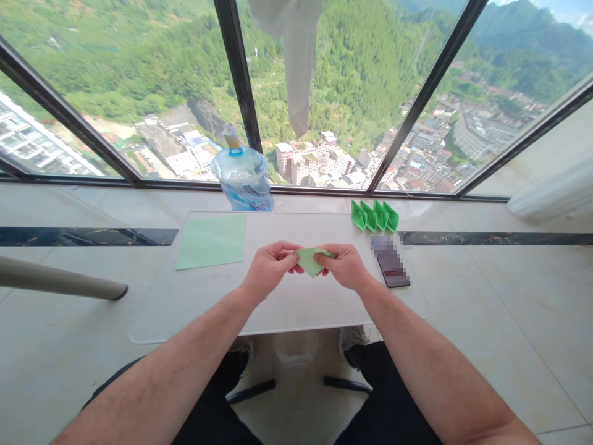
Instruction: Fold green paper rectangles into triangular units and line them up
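Between my two hands, above the middle of a low white table [287, 309], is a small folded piece of light green paper [309, 262] with its point toward me. My left hand [272, 266] pinches its left corner between thumb and fingers. On the other side my right hand [341, 264] grips the right part, thumb on top. The fingers behind the paper are partly hidden. A stack of flat light green paper sheets [212, 242] lies at the table's left. Several folded bright green paper pieces [374, 216] stand in a row at the back right.
A phone [393, 264], partly pixelated, lies on the table's right side. Beyond the back edge stands a large clear water bottle [243, 176], in front of tall windows. A beige pole [60, 278] reaches in from the left. My legs are under the near edge.
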